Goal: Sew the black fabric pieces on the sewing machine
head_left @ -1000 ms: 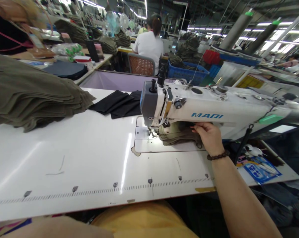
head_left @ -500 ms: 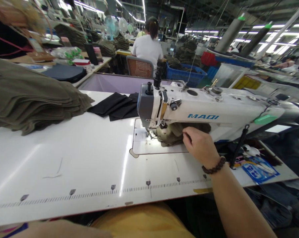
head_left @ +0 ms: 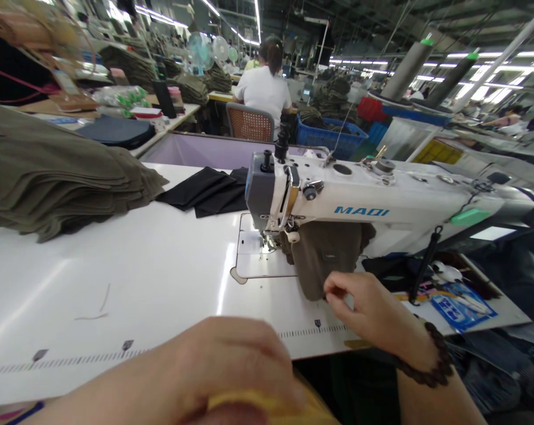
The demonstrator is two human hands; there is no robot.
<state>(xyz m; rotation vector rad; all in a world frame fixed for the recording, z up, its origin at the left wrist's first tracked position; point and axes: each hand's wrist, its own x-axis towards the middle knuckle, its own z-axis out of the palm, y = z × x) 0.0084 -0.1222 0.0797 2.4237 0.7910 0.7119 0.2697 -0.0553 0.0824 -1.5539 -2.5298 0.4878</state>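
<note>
My right hand point(head_left: 368, 304), with a dark braided bracelet at the wrist, pinches the near edge of an olive-brown fabric piece point(head_left: 318, 262). The piece hangs from under the arm of the white sewing machine point(head_left: 360, 192) onto the table, with more of the same cloth bunched behind it. A small label-like mark shows on its face. Left of the cloth is the needle and presser foot area point(head_left: 269, 241). My left hand point(head_left: 240, 366) is low in front, over the table's front edge, apart from the cloth. It is smeared by motion and its fingertips are hidden.
A tall stack of olive fabric pieces point(head_left: 63, 177) lies at the left of the white table point(head_left: 152, 277). Black fabric pieces point(head_left: 209, 190) lie behind, near the machine head. A blue packet point(head_left: 462, 304) lies at the right. A co-worker point(head_left: 264, 88) sits ahead, back turned.
My right hand has moved toward me, drawing the olive fabric piece out from under the machine arm. My left hand has risen from the bottom edge, moving right.
</note>
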